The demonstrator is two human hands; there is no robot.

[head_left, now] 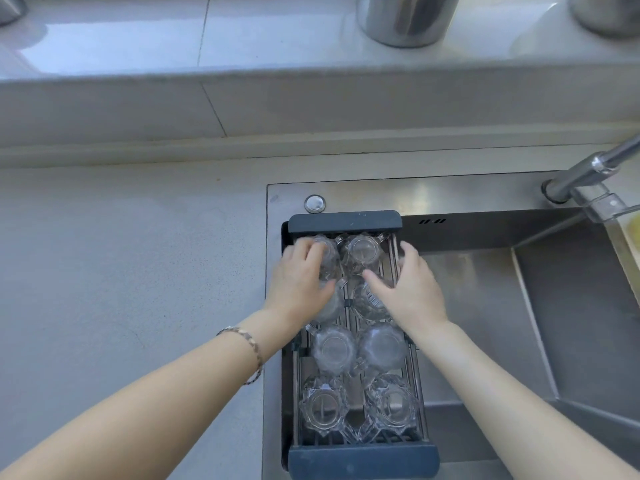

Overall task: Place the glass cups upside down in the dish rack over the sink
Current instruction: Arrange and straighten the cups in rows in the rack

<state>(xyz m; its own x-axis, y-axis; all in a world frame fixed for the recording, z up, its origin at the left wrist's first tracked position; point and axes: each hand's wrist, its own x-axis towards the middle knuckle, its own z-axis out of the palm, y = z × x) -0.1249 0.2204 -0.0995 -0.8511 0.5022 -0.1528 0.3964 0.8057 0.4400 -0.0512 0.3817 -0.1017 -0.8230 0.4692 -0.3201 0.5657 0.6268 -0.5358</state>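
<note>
Both bare forearms come in from the lower edge, the left one from about 7 o'clock with a beaded bracelet on the wrist, the right one from about 5 o'clock, and they converge over the dish rack that spans the left part of the steel sink. Left hand lies palm down at the rack's 11 o'clock corner, its fingers curled loosely over the far-left glass cup; the cup is blurred, so whether they squeeze it or only rest on it I cannot tell. Right hand is palm down at about 1 o'clock in the rack, fingers spread and slack, the thumb pointing toward 10 o'clock across the second-row right cup and the fingertips reaching the rack's right rail; it grips nothing visible. Between the two hands, at 12 o'clock, the far-right cup stands base up, untouched. Nearer the camera, four more cups sit inverted in two rows, filling the rack. A faucet juts in at 2 o'clock.
</note>
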